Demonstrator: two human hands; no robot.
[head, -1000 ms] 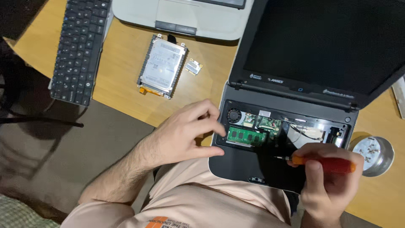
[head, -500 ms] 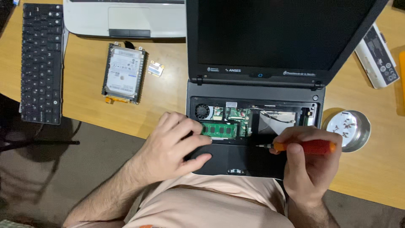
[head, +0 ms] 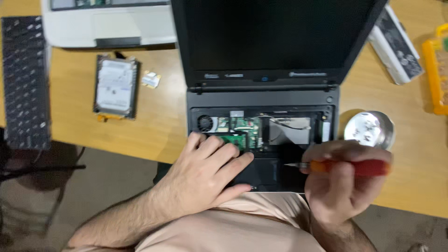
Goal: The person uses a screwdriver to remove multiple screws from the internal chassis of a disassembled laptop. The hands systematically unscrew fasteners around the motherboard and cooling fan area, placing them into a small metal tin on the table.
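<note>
A black laptop (head: 261, 100) stands open at the table's front edge, its keyboard removed so the circuit board and fan show. My left hand (head: 207, 170) lies flat on the laptop's base, fingers spread over a green memory module (head: 233, 139). My right hand (head: 338, 186) grips a screwdriver with an orange-red handle (head: 354, 167), held level with its metal tip pointing left above the palm rest.
A bare hard drive (head: 115, 86) and a small card (head: 151, 80) lie on the wooden table (head: 158, 126) to the left. A loose black keyboard (head: 25, 81) sits at far left, a white laptop (head: 107, 23) behind. A round metal tin (head: 369, 129) and an orange box (head: 436, 70) are at right.
The camera view has swung so the laptop now looks square-on. My left hand has slid a little down over the memory module. The screwdriver stays level in my right hand.
</note>
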